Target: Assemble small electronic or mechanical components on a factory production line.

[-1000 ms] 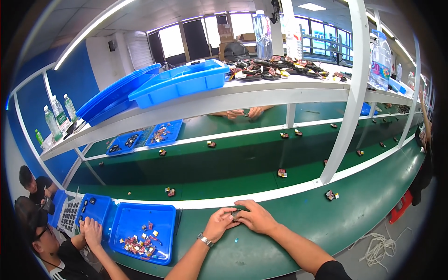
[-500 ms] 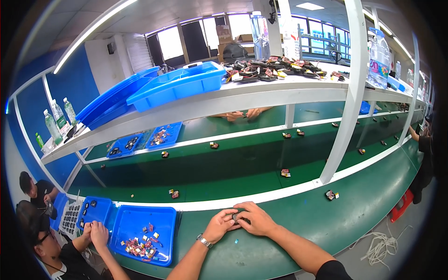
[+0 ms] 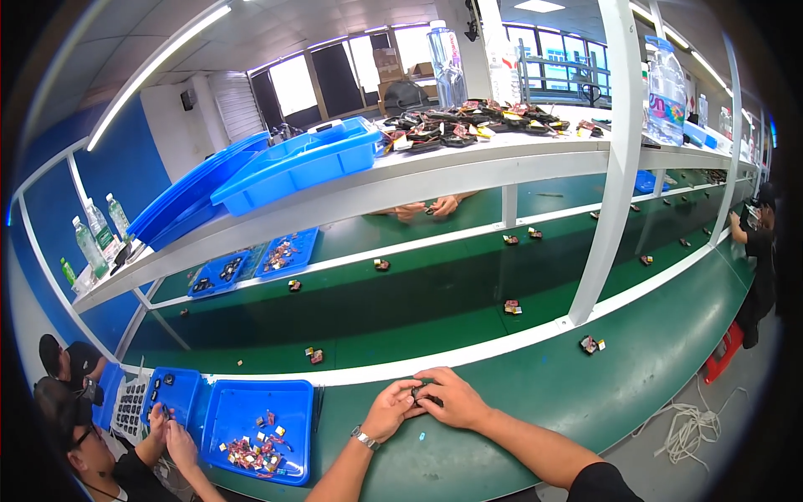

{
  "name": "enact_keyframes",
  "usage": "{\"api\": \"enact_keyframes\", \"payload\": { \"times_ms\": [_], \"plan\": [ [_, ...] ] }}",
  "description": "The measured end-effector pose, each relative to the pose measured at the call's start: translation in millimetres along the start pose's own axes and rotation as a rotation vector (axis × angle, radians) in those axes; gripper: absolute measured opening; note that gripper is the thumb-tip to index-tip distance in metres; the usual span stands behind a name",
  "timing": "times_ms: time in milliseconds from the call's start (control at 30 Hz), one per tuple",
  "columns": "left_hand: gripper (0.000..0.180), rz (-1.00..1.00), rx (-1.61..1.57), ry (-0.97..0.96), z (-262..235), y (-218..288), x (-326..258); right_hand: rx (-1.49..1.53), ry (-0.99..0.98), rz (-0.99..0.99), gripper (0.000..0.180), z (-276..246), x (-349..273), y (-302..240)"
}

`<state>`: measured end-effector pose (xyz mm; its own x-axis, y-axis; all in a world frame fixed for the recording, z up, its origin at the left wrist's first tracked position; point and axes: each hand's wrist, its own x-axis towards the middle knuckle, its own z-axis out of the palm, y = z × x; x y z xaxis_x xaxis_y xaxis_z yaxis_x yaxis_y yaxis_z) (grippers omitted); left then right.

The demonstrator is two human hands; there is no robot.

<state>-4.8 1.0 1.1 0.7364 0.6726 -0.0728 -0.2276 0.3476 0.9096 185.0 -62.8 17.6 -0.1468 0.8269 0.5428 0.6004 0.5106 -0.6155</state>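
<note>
We held a small black part [image 3: 417, 396] directly between the fingers of both hands. Our left hand [image 3: 386, 412] pinched it from the left and our right hand [image 3: 454, 400] from the right, all the gripping fingers closed around it and hiding most of its shape. They were above a green tabletop [image 3: 401, 478]. Just below the fingers, on our side, lay a tiny light-blue piece [image 3: 421, 436]. Well to their left sat a blue tray [image 3: 242, 402] with a loose heap of red and white pieces [image 3: 253, 453]. Right of the fingers and slightly farther off lay a dark red-and-black part [image 3: 592, 344]. Beyond the fingers, a white rail [image 3: 502, 345] ran crosswise.
</note>
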Motion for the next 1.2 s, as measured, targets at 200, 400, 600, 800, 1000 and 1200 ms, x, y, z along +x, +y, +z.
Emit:
{"api": "enact_keyframes", "payload": {
  "times_ms": [200,400,600,800,1000,1200],
  "plan": [
    [0.030,-0.014,-0.038,0.025,3.5,1.5,-0.8,0.038,0.024,0.040,0.014,6.2,-3.5,2.8],
    [0.029,-0.006,-0.042,0.031,2.2,0.4,0.0,0.104,0.041,0.103,0.018,7.6,-3.9,1.2],
    [0.027,0.012,-0.042,0.051,-0.4,-4.1,2.0,0.120,0.061,0.102,0.020,10.0,-3.8,1.5],
    [0.027,0.099,-0.054,0.053,-5.7,-9.9,2.4,0.081,0.105,0.052,0.020,10.6,-0.2,-7.5],
    [0.026,0.103,-0.096,0.014,-3.4,-11.0,1.6,0.078,0.137,0.093,0.018,11.2,-1.2,-8.5],
    [0.027,0.092,-0.088,0.026,-5.3,-15.2,3.2,0.088,0.148,0.108,0.018,15.3,-3.4,-4.4]
  ]
}}
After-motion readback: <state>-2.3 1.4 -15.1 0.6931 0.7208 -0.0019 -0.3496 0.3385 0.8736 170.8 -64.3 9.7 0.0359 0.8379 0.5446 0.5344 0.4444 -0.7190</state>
